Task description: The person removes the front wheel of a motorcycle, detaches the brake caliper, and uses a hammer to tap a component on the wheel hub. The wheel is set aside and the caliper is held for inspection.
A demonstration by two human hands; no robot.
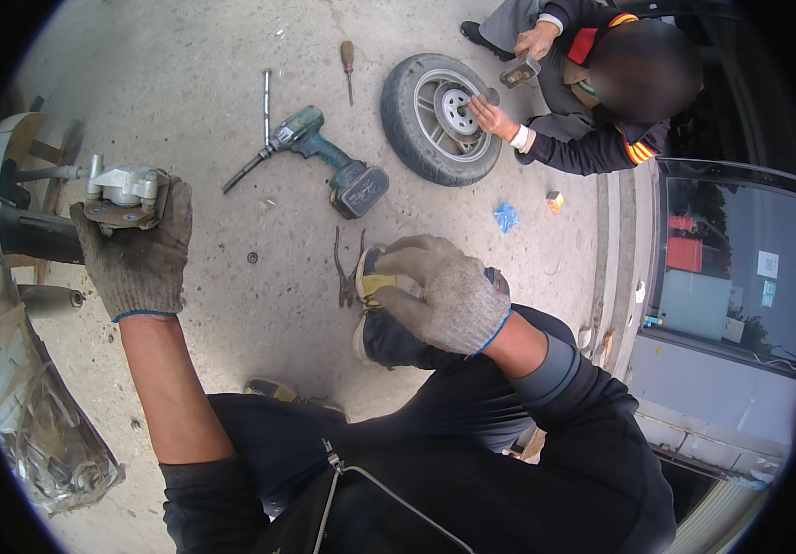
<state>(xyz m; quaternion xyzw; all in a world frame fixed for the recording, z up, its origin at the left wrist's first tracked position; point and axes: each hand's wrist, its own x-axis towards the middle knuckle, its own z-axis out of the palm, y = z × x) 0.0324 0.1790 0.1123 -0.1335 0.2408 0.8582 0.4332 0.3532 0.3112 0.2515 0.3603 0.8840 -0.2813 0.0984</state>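
Observation:
At the left, my left hand (144, 258) in a soiled knit glove is wrapped round a silver brake caliper (127, 187) from below. The caliper sits beside a dark tube (40, 235) and a metal rod joins it on its far left side. My right hand (444, 294), also gloved, hovers over my right shoe and knee. Its fingers and thumb are bent with a gap between them, and I see nothing held there. Nearest to it on the ground lie pliers (346, 277) with spread handles.
A cordless impact driver (319, 157) with a long socket, a long bolt (267, 106) and a screwdriver (349, 69) lie on the concrete. Beyond, a co-worker (592, 102) holds a hammer (520, 71) over a wheel (421, 102). A blue wrapper (506, 218) and small box (555, 201) lie right.

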